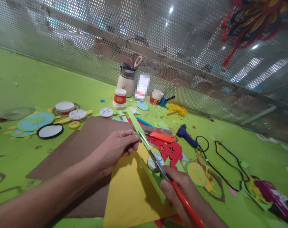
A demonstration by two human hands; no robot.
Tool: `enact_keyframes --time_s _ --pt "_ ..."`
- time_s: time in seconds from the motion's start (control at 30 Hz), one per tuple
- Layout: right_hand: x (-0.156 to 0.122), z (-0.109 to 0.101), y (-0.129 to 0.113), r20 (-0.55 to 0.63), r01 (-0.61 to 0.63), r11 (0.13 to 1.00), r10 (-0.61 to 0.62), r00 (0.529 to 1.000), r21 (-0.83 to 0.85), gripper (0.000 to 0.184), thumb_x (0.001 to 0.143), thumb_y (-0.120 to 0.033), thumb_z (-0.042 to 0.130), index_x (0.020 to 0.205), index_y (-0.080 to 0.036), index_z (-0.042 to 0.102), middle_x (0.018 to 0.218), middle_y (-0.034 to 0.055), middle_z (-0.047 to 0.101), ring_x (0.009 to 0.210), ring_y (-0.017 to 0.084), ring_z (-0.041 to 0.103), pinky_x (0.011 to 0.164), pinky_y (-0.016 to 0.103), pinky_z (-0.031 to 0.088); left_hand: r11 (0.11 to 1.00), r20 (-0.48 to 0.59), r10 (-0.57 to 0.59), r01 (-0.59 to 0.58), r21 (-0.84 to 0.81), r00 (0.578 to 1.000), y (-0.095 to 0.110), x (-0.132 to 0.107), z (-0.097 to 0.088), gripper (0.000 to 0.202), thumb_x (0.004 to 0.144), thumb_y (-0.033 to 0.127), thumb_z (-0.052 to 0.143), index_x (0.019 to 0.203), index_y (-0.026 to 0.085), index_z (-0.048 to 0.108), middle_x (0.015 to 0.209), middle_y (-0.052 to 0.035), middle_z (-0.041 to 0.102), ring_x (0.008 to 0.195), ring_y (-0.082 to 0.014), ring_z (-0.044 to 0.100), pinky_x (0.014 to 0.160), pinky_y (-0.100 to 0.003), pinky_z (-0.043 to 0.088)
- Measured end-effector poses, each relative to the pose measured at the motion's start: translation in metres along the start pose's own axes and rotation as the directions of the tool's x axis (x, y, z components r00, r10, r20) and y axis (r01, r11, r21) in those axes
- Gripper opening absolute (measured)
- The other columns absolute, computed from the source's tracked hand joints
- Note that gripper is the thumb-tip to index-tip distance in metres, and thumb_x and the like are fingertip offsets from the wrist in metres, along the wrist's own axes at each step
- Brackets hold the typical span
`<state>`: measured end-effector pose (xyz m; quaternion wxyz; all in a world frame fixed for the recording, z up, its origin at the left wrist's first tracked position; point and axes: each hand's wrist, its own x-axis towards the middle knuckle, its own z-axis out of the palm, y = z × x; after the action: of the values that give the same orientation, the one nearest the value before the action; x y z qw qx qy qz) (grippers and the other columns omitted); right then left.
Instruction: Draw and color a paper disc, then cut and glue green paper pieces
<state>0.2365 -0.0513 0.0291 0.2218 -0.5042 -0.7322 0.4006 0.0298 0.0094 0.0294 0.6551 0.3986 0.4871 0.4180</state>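
My left hand (119,144) pinches a light green paper strip (134,119) between thumb and fingers. The strip's far end points up and away from me. My right hand (178,185) grips scissors (185,199) with red handles, their metal blades lying along the green paper. A wider piece of green paper (155,183) hangs below the blades. Beneath both hands lies a yellow sheet (129,193), partly over brown sheets (91,142). Just past the blades are an orange-handled cutter (161,137) and red paper (173,152) with star-shaped holes.
A glue gun (188,136) with a looping black cord lies to the right, near a purple device (274,193). At the back stand a beige jug (125,82), a red-and-white cup (120,98) and a blurred phone-like screen (142,85). Round lids and paper discs (36,121) lie left.
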Motion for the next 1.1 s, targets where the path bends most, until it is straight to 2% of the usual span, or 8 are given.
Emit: enact_keyframes --time_s 0.1,0.23,0.57,0.77,0.97,1.1 --pt "-0.001 0.0 0.002 0.011 -0.014 1.0 0.014 1.0 0.016 0.061 0.091 -0.069 0.037 0.095 -0.015 0.064 0.058 -0.0042 0.038 0.05 0.011 0.037 0.048 0.024 0.027 0.999 -0.006 0.024 -0.024 0.043 1.0 -0.001 0.001 0.0 0.028 0.066 0.037 0.074 0.069 0.016 0.056 0.058 0.0062 0.053 0.053 -0.0067 0.037 0.051 -0.02 0.025" --pt "-0.001 0.0 0.009 0.012 -0.054 0.997 0.053 0.999 0.059 0.066 0.088 -0.072 0.039 0.105 -0.014 0.065 0.055 -0.0059 0.032 0.051 0.012 0.031 0.047 0.026 0.026 0.997 0.0 0.031 -0.03 0.076 1.0 -0.001 0.002 -0.001 0.031 0.065 0.039 0.075 0.067 0.017 0.054 0.056 0.0068 0.051 0.052 -0.0069 0.036 0.051 -0.021 0.025" --pt "0.0 -0.003 0.015 0.02 -0.018 0.998 0.017 1.0 0.066 0.059 0.09 -0.069 0.04 0.094 -0.015 0.064 0.059 -0.0046 0.034 0.052 0.013 0.034 0.049 0.028 0.025 0.998 0.053 -0.005 0.002 0.068 0.999 0.004 0.006 -0.008 0.031 0.063 0.039 0.077 0.066 0.017 0.054 0.057 0.0062 0.051 0.052 -0.0068 0.036 0.051 -0.021 0.023" --pt "0.001 0.001 0.015 0.005 -0.033 0.997 0.033 0.999 0.066 0.056 0.088 -0.071 0.038 0.083 -0.02 0.06 0.058 -0.0039 0.034 0.052 0.014 0.034 0.05 0.03 0.024 0.998 0.041 0.0 -0.002 0.058 0.999 0.003 0.006 -0.01 0.03 0.064 0.037 0.077 0.064 0.016 0.055 0.054 0.0063 0.049 0.05 -0.0066 0.033 0.05 -0.022 0.021" --pt "0.001 0.002 0.018 -0.021 -0.023 0.998 0.024 0.999 0.053 0.061 0.089 -0.071 0.037 0.101 -0.019 0.066 0.056 -0.0056 0.03 0.047 0.013 0.028 0.047 0.029 0.023 0.999 0.064 -0.006 0.004 0.046 0.998 0.004 0.004 -0.008 0.029 0.062 0.036 0.077 0.061 0.017 0.055 0.05 0.0069 0.047 0.049 -0.0068 0.031 0.049 -0.024 0.018" --pt "0.001 0.001 0.017 -0.024 -0.02 1.0 0.021 0.999 0.024 0.062 0.09 -0.07 0.036 0.102 -0.018 0.068 0.056 -0.0049 0.033 0.048 0.013 0.031 0.047 0.028 0.025 0.999 0.061 0.001 -0.004 0.038 0.998 0.003 0.004 -0.007 0.027 0.064 0.035 0.076 0.062 0.017 0.055 0.052 0.0067 0.048 0.049 -0.007 0.031 0.05 -0.024 0.017"
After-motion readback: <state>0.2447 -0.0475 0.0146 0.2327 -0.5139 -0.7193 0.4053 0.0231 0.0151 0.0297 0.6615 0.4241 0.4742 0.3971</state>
